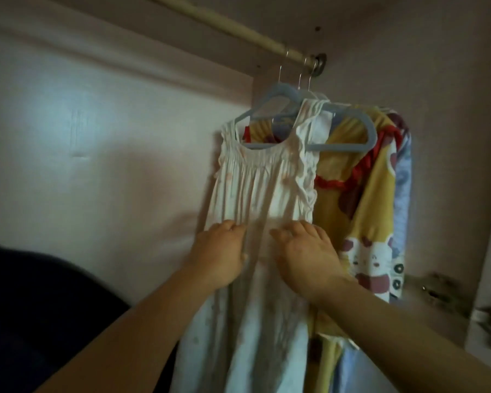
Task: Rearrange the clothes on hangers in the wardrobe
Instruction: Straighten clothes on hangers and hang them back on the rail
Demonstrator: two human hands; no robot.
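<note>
**White dress handled at right end of rail, rearranging partly done**

A pale pink wardrobe interior [111,137] was shown, dimly lit, with a cream rail [238,26] running across the top to a metal bracket [319,62] on the right side wall. Three grey-blue hangers [278,93] were seen hooked close together at the right end of the rail, by the bracket. A white dress [255,182] was hung on the front one, one strap bunched up near the hanger neck. A yellow garment [352,171] with red trim was hung just behind it, and a blue garment [403,177] behind that, against the right wall.

The left hand [219,253] was placed on the left part of the dress front, fingers curled and thumb pressed in, so a fold of fabric seemed to be gripped. The right hand [304,251] was laid on the dress just beside it, fingers fairly straight and spread, nothing gripped. The frame was blurred, so finer finger detail could not be told.

Progress was judged as midway: all three garments were already hung and grouped at the right end, while the rest of the rail in view was left bare. The dress appeared to be being straightened; the bunched strap and the spacing of the hangers were judged as left to do. A dark bulky object [26,307] was noted at the lower left corner, unidentified.
</note>
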